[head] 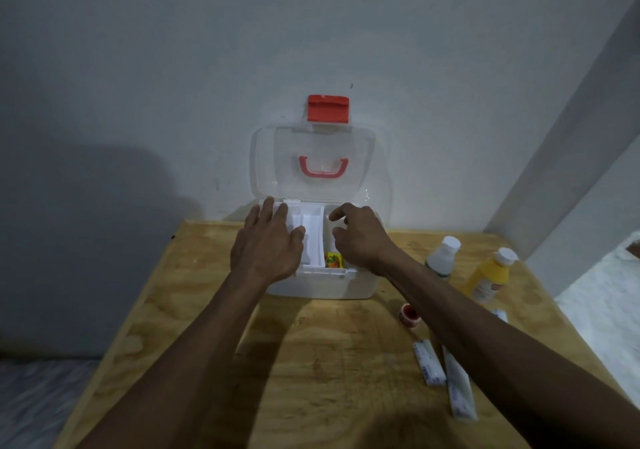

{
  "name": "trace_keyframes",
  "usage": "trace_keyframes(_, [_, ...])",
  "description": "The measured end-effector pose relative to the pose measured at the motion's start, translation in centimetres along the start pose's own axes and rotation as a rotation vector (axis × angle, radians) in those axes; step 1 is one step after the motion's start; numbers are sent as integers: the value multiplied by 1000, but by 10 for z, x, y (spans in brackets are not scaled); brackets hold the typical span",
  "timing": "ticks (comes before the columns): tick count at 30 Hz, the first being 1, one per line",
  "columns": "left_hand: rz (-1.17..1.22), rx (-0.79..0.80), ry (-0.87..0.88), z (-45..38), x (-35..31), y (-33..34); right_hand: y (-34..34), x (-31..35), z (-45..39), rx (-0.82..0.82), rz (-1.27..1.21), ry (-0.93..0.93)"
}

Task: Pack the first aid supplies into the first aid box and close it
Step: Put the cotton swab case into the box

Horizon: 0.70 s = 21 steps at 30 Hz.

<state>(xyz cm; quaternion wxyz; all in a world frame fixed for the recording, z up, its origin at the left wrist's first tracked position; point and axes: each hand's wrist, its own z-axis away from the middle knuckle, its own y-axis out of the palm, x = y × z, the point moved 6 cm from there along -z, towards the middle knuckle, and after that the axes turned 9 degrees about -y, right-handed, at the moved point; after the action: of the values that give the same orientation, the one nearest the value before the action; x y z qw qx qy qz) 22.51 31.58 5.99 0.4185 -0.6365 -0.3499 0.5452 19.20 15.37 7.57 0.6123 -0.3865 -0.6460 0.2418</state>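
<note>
I worked in what looked like a plain room at home: a bare plywood table (214, 327) pushed against a painted white wall (311, 32).

Both hands (265, 240) (360, 237) over open first aid box (322, 284)

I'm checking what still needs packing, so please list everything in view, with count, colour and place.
first aid box: 1, white, back of table, open
lid: 1, clear with red handle and latch, against wall
inner tray: 1, white, in box
packet: 1, orange-yellow, in box
bottles: 2, one white, one yellow, right of box
tape roll: 1, red-white, right of centre
sachets: 2 clear to see, white, front right
table: 1, wooden
left hand: over tray
right hand: over box
</note>
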Motion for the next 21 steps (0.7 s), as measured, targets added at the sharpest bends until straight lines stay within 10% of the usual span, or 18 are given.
trace_keyframes(21, [-14,-9,18,-4,2,3,1,-3,-5,61,-320,44])
